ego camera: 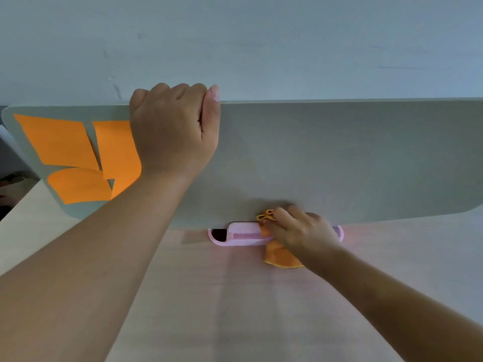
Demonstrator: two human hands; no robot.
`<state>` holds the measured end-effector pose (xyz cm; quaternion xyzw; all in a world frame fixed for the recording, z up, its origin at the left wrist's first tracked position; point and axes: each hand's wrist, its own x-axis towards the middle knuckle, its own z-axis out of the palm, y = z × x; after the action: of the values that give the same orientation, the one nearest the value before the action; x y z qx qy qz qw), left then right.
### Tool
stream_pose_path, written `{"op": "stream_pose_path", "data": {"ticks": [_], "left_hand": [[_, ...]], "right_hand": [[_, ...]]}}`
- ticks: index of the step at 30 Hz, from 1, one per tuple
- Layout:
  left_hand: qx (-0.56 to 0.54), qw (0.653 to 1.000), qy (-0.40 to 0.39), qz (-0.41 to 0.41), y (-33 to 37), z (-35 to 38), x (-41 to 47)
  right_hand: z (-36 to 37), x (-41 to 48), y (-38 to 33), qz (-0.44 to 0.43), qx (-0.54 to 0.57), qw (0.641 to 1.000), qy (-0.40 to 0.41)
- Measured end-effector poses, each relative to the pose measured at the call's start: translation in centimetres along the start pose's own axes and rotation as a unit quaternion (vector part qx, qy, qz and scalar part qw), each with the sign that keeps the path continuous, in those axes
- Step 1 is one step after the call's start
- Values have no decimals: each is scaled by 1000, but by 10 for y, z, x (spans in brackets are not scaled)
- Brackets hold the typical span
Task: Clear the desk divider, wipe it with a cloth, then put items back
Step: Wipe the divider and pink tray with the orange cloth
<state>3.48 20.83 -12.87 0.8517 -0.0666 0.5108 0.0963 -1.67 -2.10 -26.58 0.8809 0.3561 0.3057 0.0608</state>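
Note:
The grey desk divider [339, 158] stands upright across the back of the pale wooden desk [235, 309]. My left hand [175, 126] grips its top edge, fingers curled over the rim. Three orange sticky notes [62, 145] cling to the divider's left end, the rightmost partly hidden by my left hand. Low at the divider's bottom edge, my right hand [298, 231] presses a crumpled orange cloth [281, 257] against a pink plastic holder [240, 235] that sits at the divider's base.
A plain light wall [261, 43] rises behind the divider. Past the desk's left edge lie dark, blurred objects [13, 184]. The desk surface runs toward me between my forearms.

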Motion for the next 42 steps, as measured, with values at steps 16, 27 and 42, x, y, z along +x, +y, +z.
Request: {"op": "stream_pose_path", "data": {"ticks": [16, 27, 42], "left_hand": [[16, 1000, -4, 0, -5, 3, 0], [23, 1000, -18, -7, -5, 1, 0], [26, 1000, 7, 5, -5, 1, 1]], "right_hand": [[7, -57, 15, 217, 46, 974, -48], [17, 6, -58, 291, 121, 947, -66], [-2, -38, 28, 12, -16, 1000, -4]]}}
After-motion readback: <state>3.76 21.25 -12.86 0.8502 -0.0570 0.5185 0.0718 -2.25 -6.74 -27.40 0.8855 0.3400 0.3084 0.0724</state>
